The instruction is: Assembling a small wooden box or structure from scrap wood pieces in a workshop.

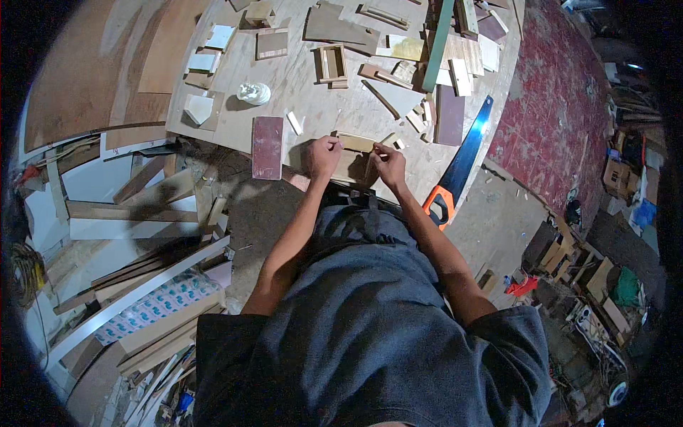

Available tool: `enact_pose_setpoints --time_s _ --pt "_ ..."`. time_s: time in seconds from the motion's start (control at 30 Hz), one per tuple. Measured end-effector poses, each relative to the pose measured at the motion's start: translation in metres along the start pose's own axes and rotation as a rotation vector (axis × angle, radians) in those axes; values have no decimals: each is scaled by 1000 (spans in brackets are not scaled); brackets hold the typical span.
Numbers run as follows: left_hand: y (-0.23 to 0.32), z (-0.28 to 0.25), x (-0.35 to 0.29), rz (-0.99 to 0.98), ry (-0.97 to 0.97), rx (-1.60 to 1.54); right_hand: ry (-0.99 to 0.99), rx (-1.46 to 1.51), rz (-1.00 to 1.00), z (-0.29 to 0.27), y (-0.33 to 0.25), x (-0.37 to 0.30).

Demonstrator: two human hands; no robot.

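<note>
A short, pale wooden strip lies crosswise between my hands, close to the table's near edge. My left hand is closed, its fingertips pinching at the strip's left end. At the other end, my right hand has thumb and fingers pressed together on it. Just below the strip is a flat brown wooden piece, partly in my shadow. A small wooden block sits right beside my right hand's fingers. Beyond them stands a small open wooden frame.
A handsaw with an orange handle lies along the table's right edge. Left of my hands, a dark red board overhangs the near edge. A white bottle stands farther back. Wood offcuts cover the far right, crossed by a long green strip.
</note>
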State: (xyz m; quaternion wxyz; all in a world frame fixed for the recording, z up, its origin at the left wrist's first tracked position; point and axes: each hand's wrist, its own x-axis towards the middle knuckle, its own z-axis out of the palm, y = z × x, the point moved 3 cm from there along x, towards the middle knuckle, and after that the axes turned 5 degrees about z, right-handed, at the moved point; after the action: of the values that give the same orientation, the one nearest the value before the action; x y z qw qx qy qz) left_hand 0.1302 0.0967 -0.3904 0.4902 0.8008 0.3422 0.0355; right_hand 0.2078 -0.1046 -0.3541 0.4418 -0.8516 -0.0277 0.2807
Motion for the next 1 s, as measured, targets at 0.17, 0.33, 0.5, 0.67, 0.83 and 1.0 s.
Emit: enact_pose_setpoints --time_s 0.17,0.33,0.5,0.67,0.83,1.0 --pt "-6 5 1 3 35 -89 1 24 -19 0 3 2" --pt "6 -1 -2 13 43 -83 -2 13 4 0 4 2" --pt "7 -4 0 26 51 -18 9 54 29 2 1 2" --pt "11 -9 -3 70 42 -98 6 12 54 -4 -4 -1" --pt "16 -12 -1 50 7 -77 16 -5 21 -3 -5 -2" --pt "19 -12 0 67 33 -136 14 4 56 -3 -6 -3"
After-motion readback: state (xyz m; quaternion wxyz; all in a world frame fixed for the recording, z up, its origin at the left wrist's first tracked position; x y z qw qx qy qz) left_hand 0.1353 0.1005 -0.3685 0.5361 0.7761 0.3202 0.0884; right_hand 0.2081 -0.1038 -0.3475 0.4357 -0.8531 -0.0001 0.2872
